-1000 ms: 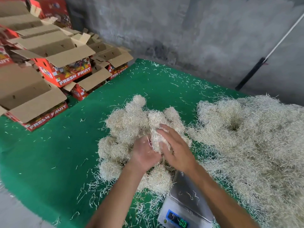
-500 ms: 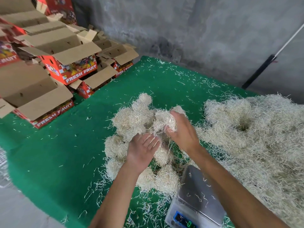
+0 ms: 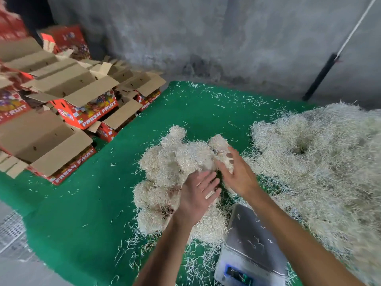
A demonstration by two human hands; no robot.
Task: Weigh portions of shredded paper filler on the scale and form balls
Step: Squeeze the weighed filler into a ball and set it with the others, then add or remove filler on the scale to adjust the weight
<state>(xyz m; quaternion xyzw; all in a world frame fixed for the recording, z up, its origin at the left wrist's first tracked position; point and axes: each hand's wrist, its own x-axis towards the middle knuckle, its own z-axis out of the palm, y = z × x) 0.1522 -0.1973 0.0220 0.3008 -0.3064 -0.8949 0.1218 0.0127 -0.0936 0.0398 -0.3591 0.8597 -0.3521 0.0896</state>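
- Filler point(image 3: 321, 162) in bulk lies as a loose heap to the right of both hands, nearer the right hand point(image 3: 237, 176) than the left hand point(image 3: 198, 197).
- Scale point(image 3: 251, 242) sits nearest, below and just right of the hands; its pan holds only a few stray strands, so the next portion looks not yet weighed.
- Both hands hover with fingers straight and spread, gripping nothing; the left one is low over the balls point(image 3: 175, 172), the right one just beyond it, by the far side of that pile.
- Balls cluster under and to the left of the hands, touching one another, with no clear long axis.
- Judged next move: the right hand reaches right into the heap, a short unobstructed path.
- Green mat point(image 3: 82, 203) left of the balls is open; cartons point(image 3: 68, 104) stand well apart beyond its left edge, a wall point(image 3: 206, 38) behind.
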